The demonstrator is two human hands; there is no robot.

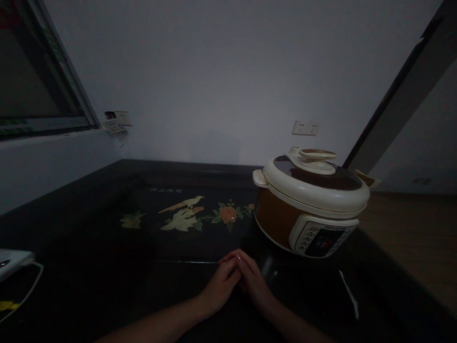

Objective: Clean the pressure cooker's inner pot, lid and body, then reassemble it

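My left hand [222, 285] and my right hand [254, 281] rest together at the table's front middle, fingers closed and pressed against each other. No object shows in either hand; the space between the palms is mostly hidden. To the right of my hands, apart from them, an electric pressure cooker [276, 214] stands upright on the black table [171, 281]. It has a brown body, a cream rim and a lid that sits on top. Its control panel [324, 238] faces toward me.
The tabletop carries a bird-and-flower inlay [227, 213]. At the left edge lies a white device [14, 262] with a white cable [35, 281]. A thin white strip [349, 294] lies front right. Wall sockets [305, 127] are behind the cooker, and a window [35, 71] is at left.
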